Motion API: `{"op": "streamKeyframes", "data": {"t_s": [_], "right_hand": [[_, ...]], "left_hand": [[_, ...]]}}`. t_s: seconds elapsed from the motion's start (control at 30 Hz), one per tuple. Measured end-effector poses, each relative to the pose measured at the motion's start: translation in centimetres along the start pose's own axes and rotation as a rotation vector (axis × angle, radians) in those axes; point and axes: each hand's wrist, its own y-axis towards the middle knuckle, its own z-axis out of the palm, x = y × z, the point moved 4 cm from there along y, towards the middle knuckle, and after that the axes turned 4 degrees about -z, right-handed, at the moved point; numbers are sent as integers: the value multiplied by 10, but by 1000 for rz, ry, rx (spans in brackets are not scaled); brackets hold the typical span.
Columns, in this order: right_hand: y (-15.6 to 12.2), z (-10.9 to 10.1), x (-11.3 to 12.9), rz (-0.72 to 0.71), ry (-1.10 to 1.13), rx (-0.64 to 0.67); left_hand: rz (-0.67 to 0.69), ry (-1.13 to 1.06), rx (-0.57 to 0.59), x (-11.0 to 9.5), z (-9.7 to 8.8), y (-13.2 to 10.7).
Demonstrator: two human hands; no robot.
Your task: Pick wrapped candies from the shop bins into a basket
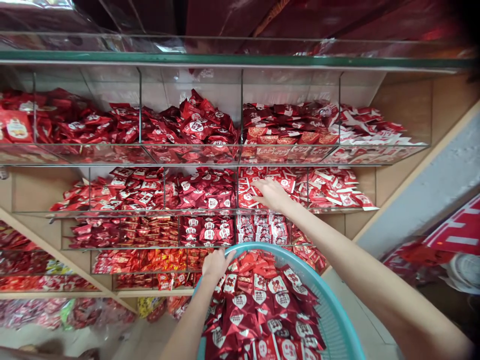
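My left hand (215, 263) grips the far rim of a teal plastic basket (330, 310) piled with red candy packets (258, 310). My right hand (272, 194) reaches forward into a clear acrylic bin (273, 187) on the second tier. Its fingers rest among the red and white packets there. Whether they pinch a packet is hidden.
Tiers of clear acrylic bins (187, 150) hold red wrapped sweets, with dividers (241, 110) between compartments. A green-edged glass shelf (225, 57) runs above. A wooden side panel (408, 115) closes the right. Lower left racks (45, 280) carry more packets. Red boxes (457, 232) lie at right.
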Motion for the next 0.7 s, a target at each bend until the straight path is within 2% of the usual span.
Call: {"op": "streamKeyframes", "data": {"t_s": [0.27, 0.37, 0.5, 0.6, 0.7], "right_hand": [[-25, -13, -2, -73, -33, -66], [-35, -17, -5, -36, -79, -96], [-42, -17, -13, 232, -124, -142], [-44, -13, -17, 450, -135, -85], [-41, -9, -15, 539, -134, -12]], "left_hand": [[-1, 15, 8, 1, 3, 3], [3, 15, 1, 1, 3, 3], [-5, 15, 18, 1, 2, 1], [1, 13, 8, 0, 0, 0], [3, 4, 6, 0, 1, 1]]}}
